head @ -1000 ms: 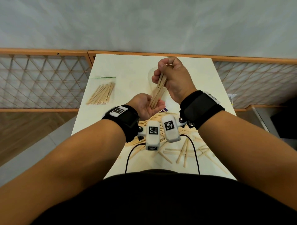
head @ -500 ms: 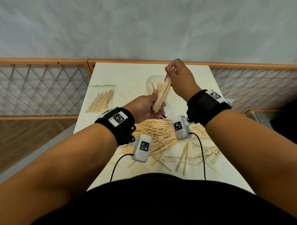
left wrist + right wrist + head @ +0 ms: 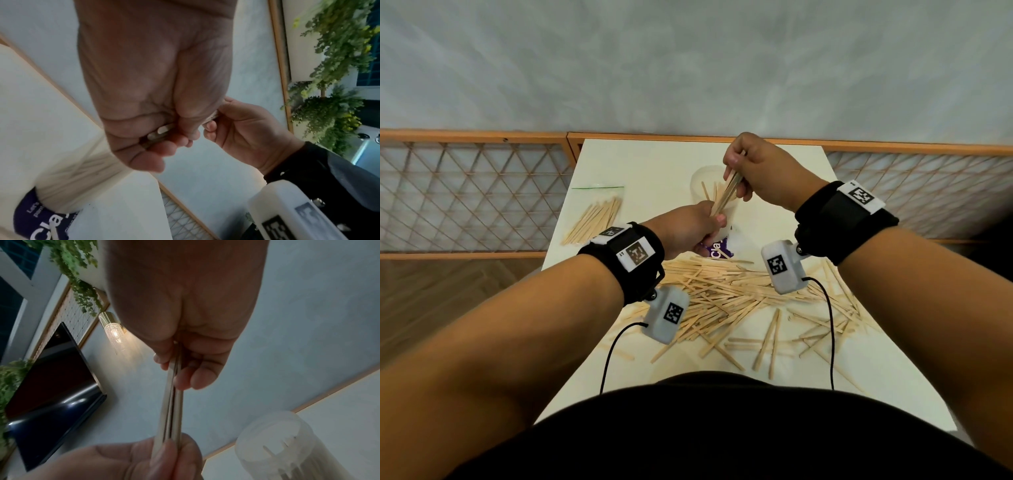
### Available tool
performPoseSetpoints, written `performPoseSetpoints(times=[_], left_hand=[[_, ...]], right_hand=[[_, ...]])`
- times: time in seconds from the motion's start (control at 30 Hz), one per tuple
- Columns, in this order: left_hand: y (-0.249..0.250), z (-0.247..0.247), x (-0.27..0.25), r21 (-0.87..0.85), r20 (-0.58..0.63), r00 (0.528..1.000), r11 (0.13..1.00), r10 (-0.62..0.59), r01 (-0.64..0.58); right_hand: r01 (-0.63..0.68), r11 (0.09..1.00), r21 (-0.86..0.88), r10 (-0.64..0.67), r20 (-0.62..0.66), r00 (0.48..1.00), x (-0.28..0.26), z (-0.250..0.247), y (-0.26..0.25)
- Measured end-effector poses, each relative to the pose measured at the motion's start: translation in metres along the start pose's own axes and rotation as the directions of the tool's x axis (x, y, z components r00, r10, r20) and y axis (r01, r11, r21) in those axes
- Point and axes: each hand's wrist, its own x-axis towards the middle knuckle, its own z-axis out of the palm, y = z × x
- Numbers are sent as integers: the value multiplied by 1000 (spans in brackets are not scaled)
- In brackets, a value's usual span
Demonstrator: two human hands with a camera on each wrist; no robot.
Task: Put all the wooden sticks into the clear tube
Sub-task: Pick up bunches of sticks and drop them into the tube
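Nearest you, loose wooden sticks [image 3: 726, 294] lie scattered in front of the clear tube [image 3: 707, 186]. Your left hand [image 3: 688, 229] grips a small bundle of sticks [image 3: 727, 195] at the bottom, and your right hand [image 3: 760, 174] pinches its top, probably to even the ends beside the tube.

Head camera looking steeply down over both forearms onto the tabletop [image 3: 654, 164], left wrist camera close under its palm facing up toward the wall, right wrist camera likewise, all three sharing the held sticks [image 3: 727, 193] between the hands
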Motion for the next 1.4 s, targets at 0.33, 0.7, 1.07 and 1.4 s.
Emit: performPoseSetpoints(times=[0.33,0.7,1.07,1.4], left_hand=[[-4,0,5,-39,-22,997,997,72,-73],[-14,-11,20,-9,-31,999,1000,28,-29],[-73,-64,30,-33,-296,931,976,-216,216],[-109,-90,17,-83,-297,887,935,-353,344]], right_hand=[[-22,999,-39,25,94,995,-3,-12,3],[-143,989,-30,146,195,970,24,-33,2],[-66,886,-460,85,22,996,109,-23,9],[67,654,-753,251,300,920,125,70,78]])
